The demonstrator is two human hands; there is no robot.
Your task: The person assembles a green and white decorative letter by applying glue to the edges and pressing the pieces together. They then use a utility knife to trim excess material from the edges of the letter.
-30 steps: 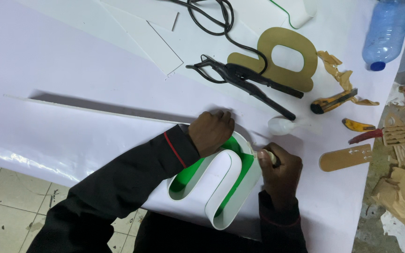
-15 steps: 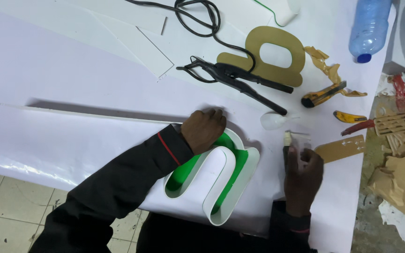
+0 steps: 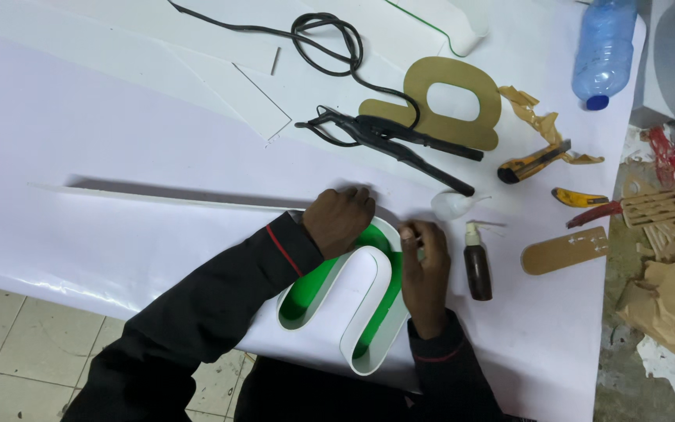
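Head cam: both hands point(image 3: 339, 219) point(image 3: 425, 270) partly hide letter rim point(image 3: 369, 312).

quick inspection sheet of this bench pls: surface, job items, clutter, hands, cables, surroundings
Surface: white sheet-covered table, loose white offcuts on it.
Job's things: curved white channel letter with green face; long white strip runs left from it.
Clutter: dark glue bottle, black heat tool, tan letter cutout, yellow utility knife, plastic water bottle.
Hands: left hand presses the letter's top bend; right hand at its right wall, pinching something small.
Cables: black cord, coiled.
Surroundings: tiled floor, cardboard scraps.
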